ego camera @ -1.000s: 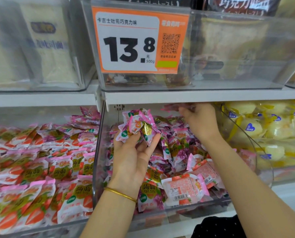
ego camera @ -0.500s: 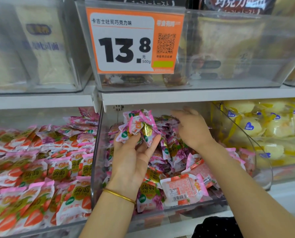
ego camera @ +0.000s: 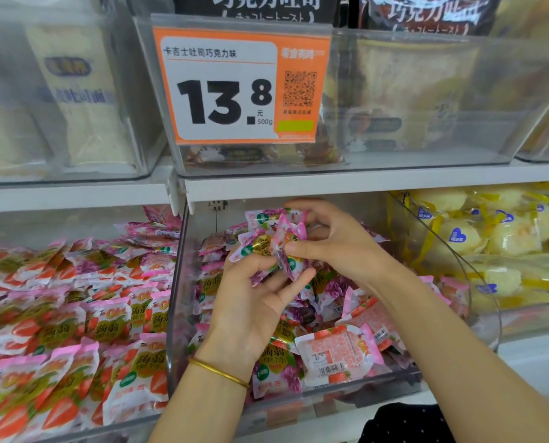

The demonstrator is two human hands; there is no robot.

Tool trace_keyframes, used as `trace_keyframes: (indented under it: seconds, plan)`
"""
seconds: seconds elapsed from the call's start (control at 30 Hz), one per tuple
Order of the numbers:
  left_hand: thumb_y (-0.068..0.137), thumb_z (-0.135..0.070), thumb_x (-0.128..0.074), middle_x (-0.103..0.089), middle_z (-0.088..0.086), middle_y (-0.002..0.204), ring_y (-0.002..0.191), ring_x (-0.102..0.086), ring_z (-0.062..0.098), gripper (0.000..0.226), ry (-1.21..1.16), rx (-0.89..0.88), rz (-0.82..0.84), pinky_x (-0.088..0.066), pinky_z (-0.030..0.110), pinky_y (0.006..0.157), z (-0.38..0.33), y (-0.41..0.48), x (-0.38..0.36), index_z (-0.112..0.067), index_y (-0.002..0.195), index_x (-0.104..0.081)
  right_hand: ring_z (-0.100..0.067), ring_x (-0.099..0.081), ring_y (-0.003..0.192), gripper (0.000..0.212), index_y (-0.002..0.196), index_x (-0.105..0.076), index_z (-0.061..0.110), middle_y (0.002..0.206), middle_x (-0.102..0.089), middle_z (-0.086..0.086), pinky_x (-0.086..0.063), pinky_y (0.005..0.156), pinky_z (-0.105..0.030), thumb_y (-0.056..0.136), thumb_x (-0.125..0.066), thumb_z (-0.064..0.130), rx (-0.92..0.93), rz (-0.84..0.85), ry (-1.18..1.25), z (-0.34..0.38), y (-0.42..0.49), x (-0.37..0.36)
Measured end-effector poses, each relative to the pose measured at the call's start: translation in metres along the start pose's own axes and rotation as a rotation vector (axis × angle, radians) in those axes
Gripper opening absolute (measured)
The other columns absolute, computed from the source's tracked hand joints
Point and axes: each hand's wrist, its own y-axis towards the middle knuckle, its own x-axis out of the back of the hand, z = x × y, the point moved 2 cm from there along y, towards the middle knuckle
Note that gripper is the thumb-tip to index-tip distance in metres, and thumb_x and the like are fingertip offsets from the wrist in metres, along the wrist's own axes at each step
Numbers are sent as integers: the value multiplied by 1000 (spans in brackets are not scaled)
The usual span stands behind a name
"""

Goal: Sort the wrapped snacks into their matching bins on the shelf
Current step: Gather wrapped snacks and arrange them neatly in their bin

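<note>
The left hand (ego camera: 254,302) was curled around a bunch of pink-and-purple snacks (ego camera: 266,238), held over the middle bin (ego camera: 346,398). The right hand (ego camera: 340,244), at 3 o'clock of the bunch, pinched one wrapper in it between thumb and fingers. At 9 o'clock lay strawberry packs (ego camera: 75,314), at 3 o'clock yellow cakes (ego camera: 458,238), and at 12 o'clock hung a price tag (ego camera: 241,86). A bangle (ego camera: 218,372) circled the left wrist.
</note>
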Motion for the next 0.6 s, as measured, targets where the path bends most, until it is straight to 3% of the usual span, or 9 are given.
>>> trace_keyframes:
  seconds: [0.1, 0.2, 0.3, 0.37, 0.5, 0.6]
  plan:
    - [85, -12, -58, -65, 12, 106, 101, -62, 34, 19, 48, 2, -2, -50, 56, 89, 1, -2, -1, -19, 102, -57, -32, -62, 102, 56, 115, -57, 40, 116, -53, -10, -53, 90, -41, 73, -77, 10, 12, 47, 9, 0, -1, 5]
    - [88, -30, -58, -58, -3, 107, 98, -62, 25, 31, 173, -65, -55, -52, 41, 88, 3, 3, 3, -27, 118, -49, -27, -63, 93, 60, 114, -55, 42, 112, -53, -7, -53, 92, -39, 71, -78, 7, 21, 82, 28, 1, -2, 9]
    - [90, -27, -57, -62, -3, 108, 99, -60, 17, 15, 275, -187, -103, -51, 31, 79, 3, 7, 7, -25, 104, -54, -8, -59, 78, 63, 116, -53, 39, 101, -50, 3, -53, 84, -28, 71, -77, 3, 24, 97, 42, 2, -3, 11]
    - [90, -23, -57, -67, -3, 100, 89, -61, 11, 5, 350, -248, -102, -49, 27, 72, 1, 7, 8, -21, 94, -57, 0, -56, 72, 65, 114, -53, 40, 98, -50, 5, -53, 75, -20, 69, -78, 0, 15, 112, 57, 3, -4, 12]
    - [87, -14, -61, -67, -7, 82, 77, -64, 5, 14, 360, -269, -110, -51, 30, 70, 0, 6, 7, -18, 76, -53, -3, -58, 80, 70, 116, -55, 36, 99, -55, 5, -51, 77, -20, 55, -83, 19, -24, 142, 169, 3, -6, 19]
    - [87, -11, -60, -66, -8, 78, 74, -66, 4, 16, 303, -262, -105, -53, 30, 67, 0, 5, 7, -18, 75, -53, -8, -60, 91, 67, 121, -54, 31, 106, -58, 2, -51, 78, -22, 60, -81, 21, -52, 136, 180, 2, -9, 21]
